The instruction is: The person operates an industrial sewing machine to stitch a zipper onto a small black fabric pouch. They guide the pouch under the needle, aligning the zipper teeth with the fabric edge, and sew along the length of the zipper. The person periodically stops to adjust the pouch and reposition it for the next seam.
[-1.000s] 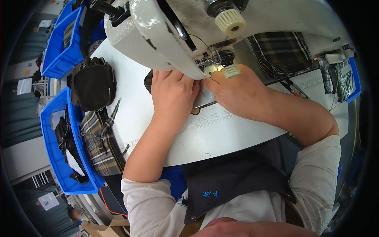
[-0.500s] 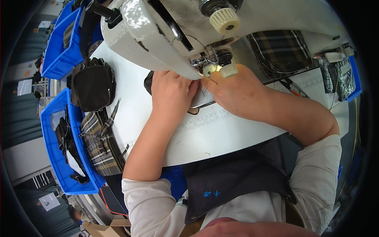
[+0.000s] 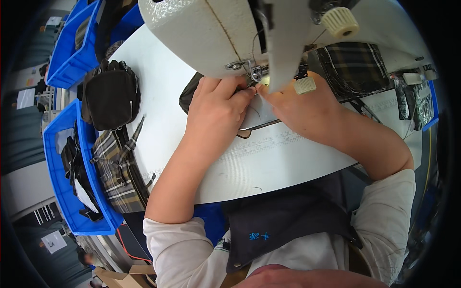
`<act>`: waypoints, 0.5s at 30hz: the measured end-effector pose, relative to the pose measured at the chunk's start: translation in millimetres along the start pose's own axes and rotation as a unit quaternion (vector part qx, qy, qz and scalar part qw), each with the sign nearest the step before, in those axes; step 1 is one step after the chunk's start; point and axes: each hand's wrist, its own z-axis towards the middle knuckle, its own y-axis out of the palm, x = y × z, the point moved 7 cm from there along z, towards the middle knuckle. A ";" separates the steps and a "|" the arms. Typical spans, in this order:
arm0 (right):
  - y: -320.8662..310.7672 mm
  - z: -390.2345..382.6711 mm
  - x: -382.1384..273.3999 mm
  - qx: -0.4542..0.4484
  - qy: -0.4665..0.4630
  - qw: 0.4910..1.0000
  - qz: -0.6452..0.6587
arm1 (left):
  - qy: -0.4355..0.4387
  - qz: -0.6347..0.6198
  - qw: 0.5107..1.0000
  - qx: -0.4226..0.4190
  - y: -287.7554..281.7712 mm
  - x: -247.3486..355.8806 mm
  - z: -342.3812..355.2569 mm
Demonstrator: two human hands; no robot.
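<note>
L hand upper ctr of frame, fingers bent & bunched, thumb drawn in close to index, at the edge of a dark cloth piece, which pokes out just L of it; grip on cloth partly hidden, can't tell. R hand, R of ctr, is curled narrow, fingertips next to L's, under the sewing machine head; can't tell what's pinched, if anything. Cream knob overlaps R hand in view. Metal plate sits below/between hands, w/ white table around.

Upper R: dark plaid panel; far R, plastic packs by a blue tray. Upper L: dark pouch; below it, plaid bag, next to blue bin w/ dark pcs inside. Black apron lower ctr.
</note>
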 end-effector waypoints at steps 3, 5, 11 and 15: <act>3.5 -3.9 -1.2 -0.003 -0.021 1.000 -0.020 | 0.066 0.012 0.998 0.020 -4.8 5.9 2.5; 4.6 -3.1 -1.1 -0.023 -0.025 0.999 -0.024 | 0.043 0.018 0.999 0.003 -2.9 4.3 -0.7; -0.2 -3.3 0.0 0.015 -0.012 1.000 0.003 | -0.019 0.018 0.999 -0.036 2.9 6.4 -5.6; -1.1 1.6 4.2 0.036 -0.012 0.999 0.025 | 0.086 0.091 0.992 -0.017 0.4 13.5 -2.9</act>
